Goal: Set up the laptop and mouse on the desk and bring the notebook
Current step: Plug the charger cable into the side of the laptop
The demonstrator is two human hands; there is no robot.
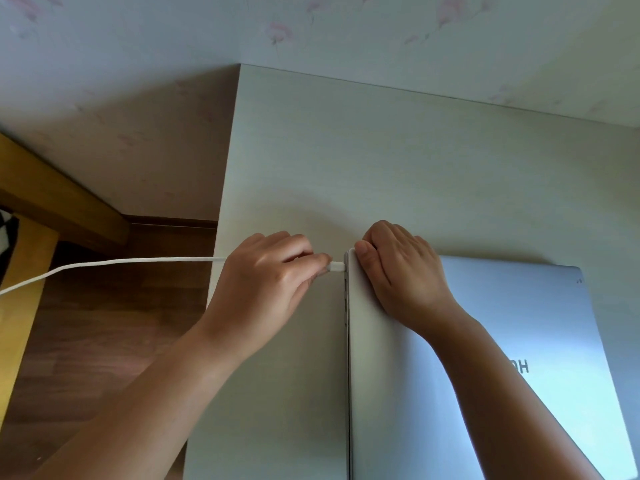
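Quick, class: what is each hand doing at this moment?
Left hand: pinches the white cable plug at the laptop side edge.
Right hand: curled grip on the closed laptop's far corner, steadying it.

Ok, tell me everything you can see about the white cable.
The white cable looks thin, smooth and plastic-coated. It comes in from the left edge of the view, hangs over the wooden floor and runs about level onto the desk. Its white plug sits at a port near the far corner of the closed silver laptop. The left hand pinches the plug end. The right hand rests on the laptop lid.
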